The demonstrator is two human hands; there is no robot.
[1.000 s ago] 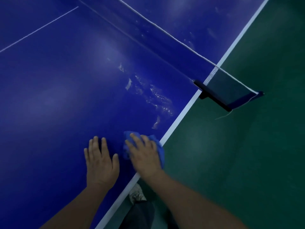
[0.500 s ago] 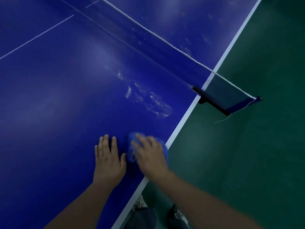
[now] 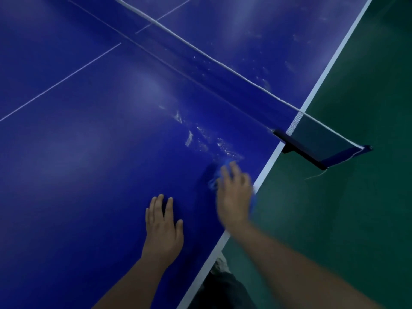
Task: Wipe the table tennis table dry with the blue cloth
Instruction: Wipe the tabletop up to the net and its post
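Right hand (image 3: 234, 197) presses the blue cloth (image 3: 214, 179) onto the table (image 3: 89, 152) with fingers extended, not curled; the outline is blurred, so a thumb pinch cannot be ruled out. Left hand (image 3: 163, 228) lies flat and bare on the surface, further from the net clamp (image 3: 298, 150) than the right. Cloth sits near side of the clamp, at the table's side edge, touching the lower fringe of the wet patch (image 3: 214, 143). Risks: the cloth is bunched, so it may smear water instead of lifting it; a corner shows past the edge and could drag off; a long stroke could hit the clamp. Long axis, as judged, follows the fingers, pointing up at the wet patch
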